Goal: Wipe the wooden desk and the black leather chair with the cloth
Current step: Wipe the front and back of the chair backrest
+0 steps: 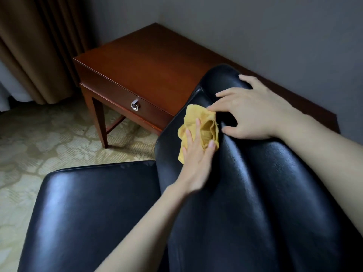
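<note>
While the left hand [196, 158] lies flat on the crumpled mustard-yellow cloth [198, 116], its fingers [198, 126] are straight and slightly spread, pressing the fabric against the leather rather than closing round it. The cloth sits high on the padded backrest [255, 183] of the black leather chair [225, 222], near the backrest's left edge and a little below its rounded top, bunched into folds under and beyond the fingertips.

The right hand [253, 114] rests on the backrest just beside the cloth, up and to the right of it. Its fingers [225, 94] are released and fanned wide over the leather, holding nothing. One fingertip reaches the cloth's upper corner, though whether it actually touches the fabric I cannot tell. Both forearms are bare and stretch in from the lower edge and the right edge of the view.

The chair's glossy black seat [88, 213] fills the lower left. Behind the chair, a reddish-brown wooden desk [117, 83] stands against a grey wall [255, 26], its polished surface [147, 61] running along that wall past the chair's top. A drawer [110, 91] in the desk's front carries a small silver ring pull [134, 106]. A brown pleated curtain [35, 46] hangs at the far left, and a pale patterned carpet [49, 138] covers the floor beneath the desk and chair
</note>
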`<action>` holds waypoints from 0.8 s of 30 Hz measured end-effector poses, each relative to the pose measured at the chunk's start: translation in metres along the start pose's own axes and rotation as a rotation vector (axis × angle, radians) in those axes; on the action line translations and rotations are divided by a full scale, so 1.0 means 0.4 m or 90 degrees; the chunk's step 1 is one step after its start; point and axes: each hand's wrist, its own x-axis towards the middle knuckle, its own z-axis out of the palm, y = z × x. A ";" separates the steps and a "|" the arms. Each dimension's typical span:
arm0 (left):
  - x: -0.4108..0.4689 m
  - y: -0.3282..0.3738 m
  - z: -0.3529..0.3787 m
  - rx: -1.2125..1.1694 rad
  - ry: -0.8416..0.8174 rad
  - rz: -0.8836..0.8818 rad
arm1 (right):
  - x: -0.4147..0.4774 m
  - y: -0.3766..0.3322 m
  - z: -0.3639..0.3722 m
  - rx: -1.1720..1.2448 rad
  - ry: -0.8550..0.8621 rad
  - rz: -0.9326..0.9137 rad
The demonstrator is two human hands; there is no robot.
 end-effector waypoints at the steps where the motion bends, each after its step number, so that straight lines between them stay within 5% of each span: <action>1: 0.019 -0.006 -0.008 -0.009 0.010 -0.011 | 0.001 0.000 0.000 -0.005 0.000 0.001; 12: -0.018 -0.171 -0.025 -0.121 0.128 -0.235 | -0.003 0.005 0.004 -0.027 -0.014 -0.004; 24: -0.422 -0.158 0.083 -0.190 0.021 -0.290 | -0.056 -0.049 0.000 -0.026 0.027 -0.045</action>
